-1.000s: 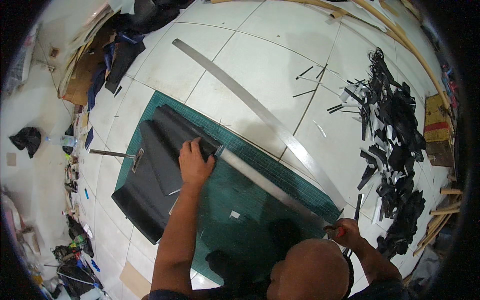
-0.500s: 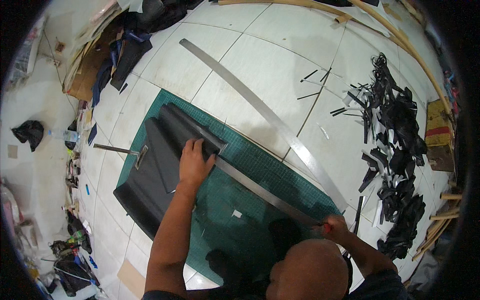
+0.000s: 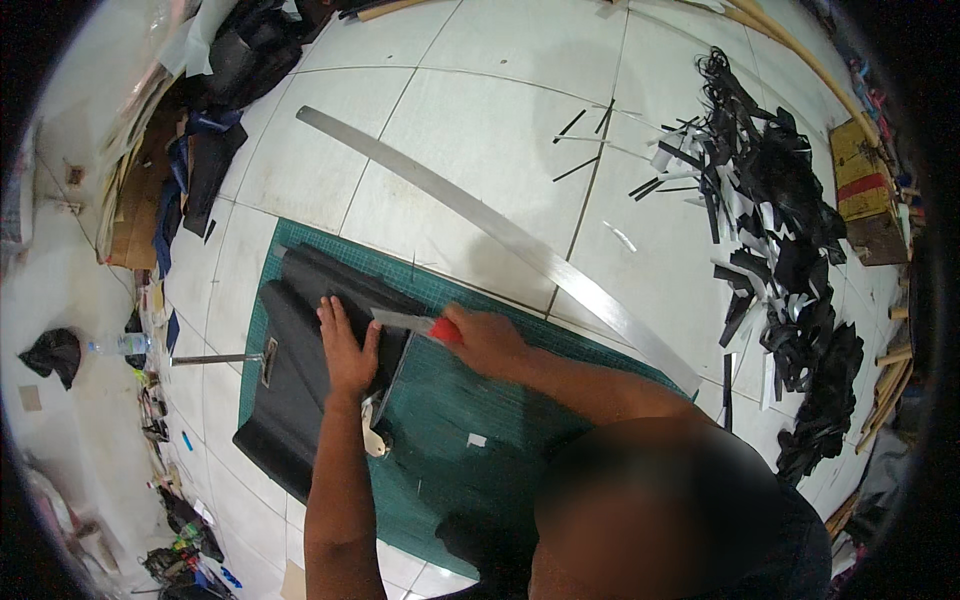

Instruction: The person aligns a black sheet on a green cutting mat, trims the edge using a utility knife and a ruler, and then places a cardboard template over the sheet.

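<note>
Black sheet material (image 3: 290, 400), folded in layers, lies on the green cutting mat (image 3: 450, 500). My left hand (image 3: 348, 350) presses flat on it with fingers stretched out. To its right, my right hand (image 3: 485, 342) is closed round the red handle of a metal-bladed knife (image 3: 405, 321). The blade points left across the black material, near my left thumb; whether more of it is hidden in the folds I cannot tell. Beside my left wrist lies a cream tool with a rounded end (image 3: 375, 440), partly covered. A metal rod with a flat head (image 3: 215, 359) rests on the material's left side.
A long metal ruler (image 3: 500, 225) lies slanting over the tiles and onto the mat's right corner. Black and white scraps (image 3: 770, 240) are heaped on the right, near a yellow-and-red box (image 3: 862, 185). Dark cloth and boards (image 3: 140, 215) line the left, with a clear bottle (image 3: 120, 345).
My right hand has moved up and left from the mat's lower right to the black material, bringing the red-handled knife. Less of its blade shows. My left hand now lies flatter, with the fingers spread.
</note>
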A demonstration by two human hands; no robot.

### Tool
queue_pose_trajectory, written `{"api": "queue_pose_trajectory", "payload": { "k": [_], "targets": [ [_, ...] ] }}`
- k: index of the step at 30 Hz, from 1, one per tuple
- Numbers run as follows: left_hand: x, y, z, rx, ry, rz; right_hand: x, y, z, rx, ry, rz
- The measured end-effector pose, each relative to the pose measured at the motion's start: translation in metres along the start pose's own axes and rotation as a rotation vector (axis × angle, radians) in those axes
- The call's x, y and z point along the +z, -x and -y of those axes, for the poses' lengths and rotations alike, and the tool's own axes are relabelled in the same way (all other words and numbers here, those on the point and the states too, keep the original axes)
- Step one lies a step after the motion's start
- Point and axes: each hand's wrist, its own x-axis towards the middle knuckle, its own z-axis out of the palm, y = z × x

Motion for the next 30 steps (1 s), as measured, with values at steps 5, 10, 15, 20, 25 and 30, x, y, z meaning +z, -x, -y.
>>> {"api": "queue_pose_trajectory", "payload": {
  "k": [5, 10, 15, 20, 25, 30],
  "targets": [
    [0.013, 0.0, 0.0, 0.016, -0.029, 0.03, 0.019, -0.035, 0.006, 0.032, -0.005, -0.055],
    [0.02, 0.002, 0.0, 0.017, -0.137, 0.05, 0.015, -0.039, 0.015, 0.206, -0.022, -0.045],
    [0.022, 0.001, -0.002, 0.008, -0.194, 0.062, 0.016, -0.042, 0.013, 0.258, -0.035, -0.025],
    [0.023, -0.001, 0.0, 0.005, -0.246, 0.078, 0.012, -0.045, 0.012, 0.251, -0.006, 0.02],
    [0.023, -0.002, 0.001, 0.015, -0.238, 0.059, -0.025, -0.026, -0.004, 0.131, 0.115, -0.03],
    [0.025, -0.003, 0.0, -0.007, -0.236, 0.065, -0.058, 0.016, -0.007, -0.003, 0.446, 0.271]
  ]
}}
